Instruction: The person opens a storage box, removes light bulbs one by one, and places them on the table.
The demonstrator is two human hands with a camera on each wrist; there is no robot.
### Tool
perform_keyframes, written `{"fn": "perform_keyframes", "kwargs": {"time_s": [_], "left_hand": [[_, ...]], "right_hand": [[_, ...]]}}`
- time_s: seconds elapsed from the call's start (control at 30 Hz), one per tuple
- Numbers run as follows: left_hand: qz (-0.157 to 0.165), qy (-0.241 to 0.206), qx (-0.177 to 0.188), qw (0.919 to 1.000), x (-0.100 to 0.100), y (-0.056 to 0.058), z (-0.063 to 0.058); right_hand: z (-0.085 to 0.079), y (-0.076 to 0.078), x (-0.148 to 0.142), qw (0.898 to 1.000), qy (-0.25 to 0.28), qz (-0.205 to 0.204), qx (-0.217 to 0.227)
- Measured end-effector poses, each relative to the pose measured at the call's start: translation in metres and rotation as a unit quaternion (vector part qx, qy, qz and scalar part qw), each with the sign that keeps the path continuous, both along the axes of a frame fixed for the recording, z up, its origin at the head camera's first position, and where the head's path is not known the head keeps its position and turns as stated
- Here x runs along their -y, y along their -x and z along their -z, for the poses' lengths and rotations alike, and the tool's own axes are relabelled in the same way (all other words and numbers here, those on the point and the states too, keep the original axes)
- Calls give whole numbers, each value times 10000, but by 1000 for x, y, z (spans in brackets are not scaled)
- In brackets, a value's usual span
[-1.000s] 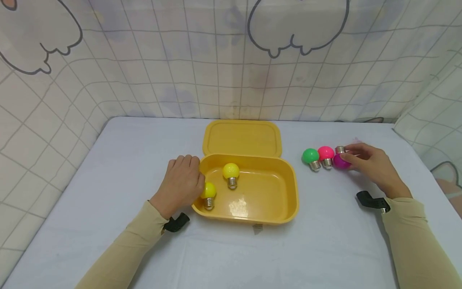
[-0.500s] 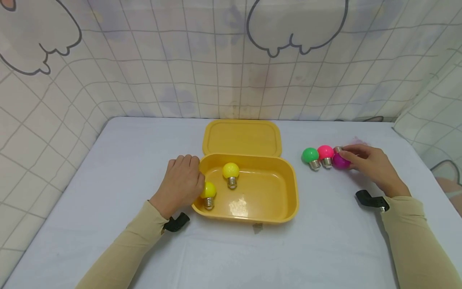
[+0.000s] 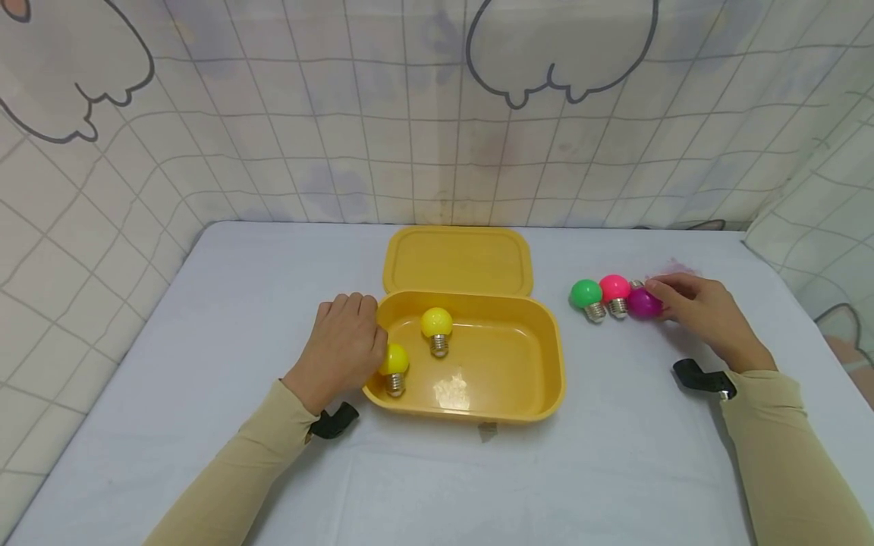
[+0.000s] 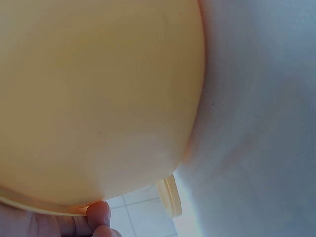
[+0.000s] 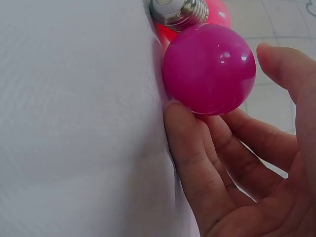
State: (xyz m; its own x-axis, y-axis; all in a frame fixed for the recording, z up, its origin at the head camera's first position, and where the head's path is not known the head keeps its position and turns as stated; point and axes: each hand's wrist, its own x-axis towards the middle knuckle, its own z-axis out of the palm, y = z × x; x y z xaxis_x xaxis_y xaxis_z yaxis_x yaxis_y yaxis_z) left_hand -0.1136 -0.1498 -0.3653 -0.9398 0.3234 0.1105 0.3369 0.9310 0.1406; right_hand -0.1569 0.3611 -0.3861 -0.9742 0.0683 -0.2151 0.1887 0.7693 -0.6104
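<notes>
In the head view my left hand (image 3: 344, 345) grips the left rim of a yellow plastic box (image 3: 505, 413). The left wrist view shows fingertips (image 4: 98, 215) at that rim, with the box's outer wall filling much of the picture. Two yellow bulbs (image 3: 437, 323) lie inside the box, one of them partly behind my left hand. On the right, my right hand (image 3: 710, 315) is at a purple bulb (image 5: 210, 69). Its fingers touch the bulb's round side, while one raised digit stands apart from it. The purple bulb sits against a pink bulb (image 3: 615, 287), beside a green bulb (image 3: 586, 293).
Behind the box lies its yellow lid (image 3: 457, 262). A white cloth (image 3: 437, 485) covers the table. Grid-patterned curtains (image 3: 382, 114) hang along the back and sides. Each wrist carries a black camera mount (image 3: 699, 378).
The purple bulb's metal base has tipped left toward the pink bulb, and the right hand's upper fingers have come off it. The left hand and box have stayed put.
</notes>
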Motion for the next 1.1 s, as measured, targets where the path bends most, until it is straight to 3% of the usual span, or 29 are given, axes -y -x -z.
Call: {"fn": "perform_keyframes", "kwargs": {"time_s": [0.6,1.1], "left_hand": [[53,-73,-193,9998,0,0,1],[47,-68,-57,9999,-1,0,1]], "right_hand": [[-1,0,-6,9997,163,129,-143],[-27,-6,12,9935,-208,732,-845]]}}
